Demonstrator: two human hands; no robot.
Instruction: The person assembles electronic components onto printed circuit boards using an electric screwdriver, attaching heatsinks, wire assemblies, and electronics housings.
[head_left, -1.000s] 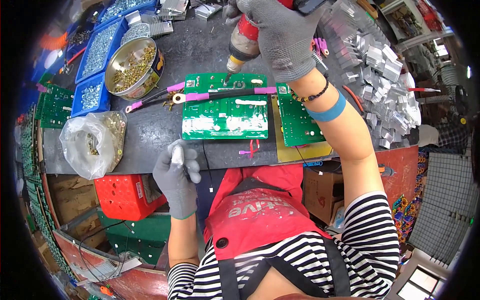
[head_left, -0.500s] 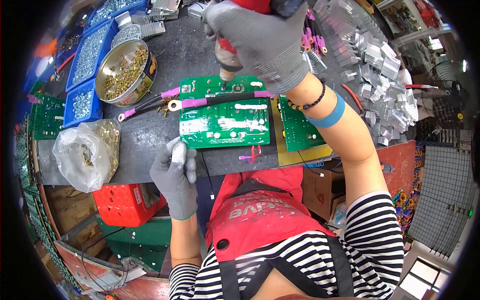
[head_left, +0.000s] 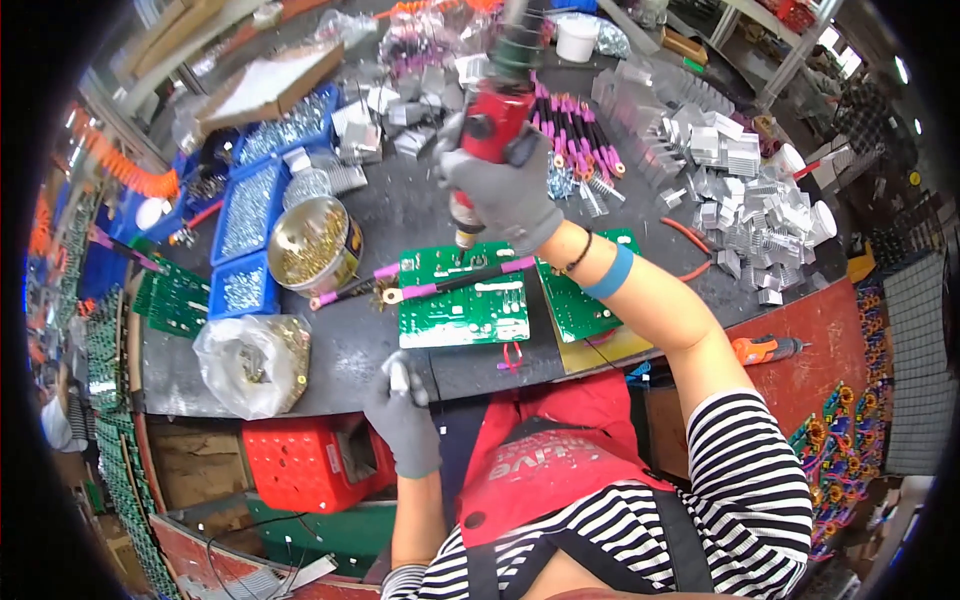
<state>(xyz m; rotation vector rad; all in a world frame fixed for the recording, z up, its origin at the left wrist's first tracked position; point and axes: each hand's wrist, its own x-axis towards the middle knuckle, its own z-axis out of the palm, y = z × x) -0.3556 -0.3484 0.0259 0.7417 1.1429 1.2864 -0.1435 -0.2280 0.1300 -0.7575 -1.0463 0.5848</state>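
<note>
My right hand (head_left: 515, 205), in a grey glove, is wrapped round a red power screwdriver (head_left: 496, 125). The driver stands nearly upright, its bit pointing down at the upper part of a green circuit board (head_left: 465, 322). A black cable (head_left: 455, 284) with purple sleeves and ring lugs lies across that board. Below the board's lower left corner is my left hand (head_left: 405, 415), also gloved, its fingers curled together. Whether anything is inside those fingers is hidden. A second green board (head_left: 578, 305) lies just right of the first, partly under my right forearm.
Left of the boards stand a round tin of brass-coloured screws (head_left: 315, 245), blue bins of silver hardware (head_left: 248, 215) and a plastic bag (head_left: 250, 365). Heat sinks (head_left: 735, 200) are heaped at the right. Several cables (head_left: 575, 130) lie at the back. An orange tool (head_left: 765, 349) rests at the right.
The view has shifted, showing more of the table's far side. My left hand has come away from the board's lower left corner. The driver stays over the board's upper part.
</note>
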